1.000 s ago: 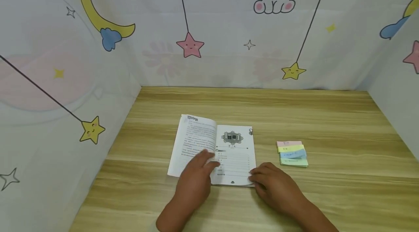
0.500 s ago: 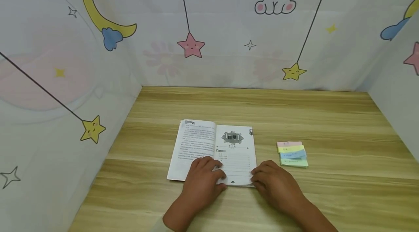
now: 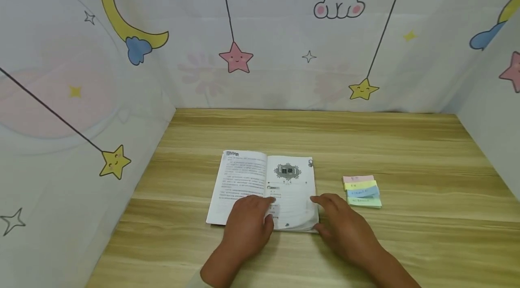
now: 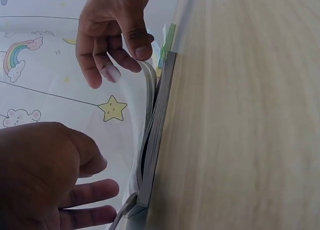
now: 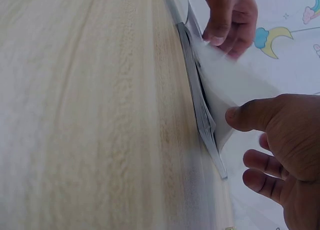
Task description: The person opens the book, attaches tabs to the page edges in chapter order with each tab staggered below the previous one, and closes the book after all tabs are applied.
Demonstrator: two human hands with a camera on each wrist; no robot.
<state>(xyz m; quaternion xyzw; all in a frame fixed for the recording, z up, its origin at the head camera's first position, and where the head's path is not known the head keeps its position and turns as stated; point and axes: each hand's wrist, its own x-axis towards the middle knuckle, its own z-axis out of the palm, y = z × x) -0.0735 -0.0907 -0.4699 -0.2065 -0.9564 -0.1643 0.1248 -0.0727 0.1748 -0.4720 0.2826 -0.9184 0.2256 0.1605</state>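
An open book [image 3: 243,175] lies on the table, its contents page [image 3: 288,175] on the right-hand side. My left hand [image 3: 248,225] rests across the lower middle of the book near the fold, fingers spread loosely. My right hand [image 3: 347,225] is at the book's lower right edge. Its thumb [image 5: 240,117] touches a lifted, curling page [image 5: 235,85], and its index fingertip lies higher along that edge, apart from the thumb. The lifted page is blurred in the right wrist view and covers part of the printed lines.
Right of the book, a fanned set of sticky notes [image 3: 361,192] in pink, yellow, blue and green lies on the wooden table [image 3: 426,166]. Printed cloth walls [image 3: 280,85] stand behind and at both sides.
My left hand has come down onto the book, and the left-hand page lies flatter. At the lower right, my right hand's thumb and index finger have spread apart and the page corner has lifted.
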